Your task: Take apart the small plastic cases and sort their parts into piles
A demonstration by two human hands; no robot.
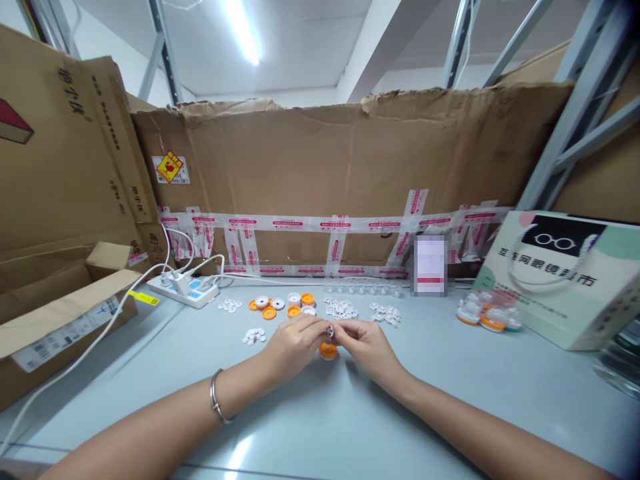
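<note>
Leftmost, logged at 9 o'clock of the hands: open cardboard box [55, 320] on the grey table [320, 427], one flap raised. Noted just right of it, toward 10 o'clock, a white power strip [185, 290] with plugs in and a white cable [75, 363] trailing toward 8 o'clock. Found at 11 o'clock a loose cluster of orange and white caps [280, 305]; nearer, just beside the left knuckles, a small heap of white discs [254, 336].

Recorded left hand [295, 345], metal bracelet [217, 397] on the wrist, fingertips closed tight on a small white piece [330, 330] at centre. Seen directly under that piece, at 6 o'clock of it, an orange cap [328, 351], close under the fingers; cannot tell whether resting on the table or lifted. Recorded right hand [367, 347] meeting the left, thumb and forefinger likewise pinched onto the same small white piece.

Noted at 12 to 1 o'clock two scatters of white rings [341, 309], with a clear blister strip [363, 289] behind them. Logged at 2 o'clock a clear bag of caps [487, 313], just beside a printed paper bag [565, 287] at 3 o'clock. Backed all along 12 o'clock by a taped cardboard wall [350, 180].
</note>
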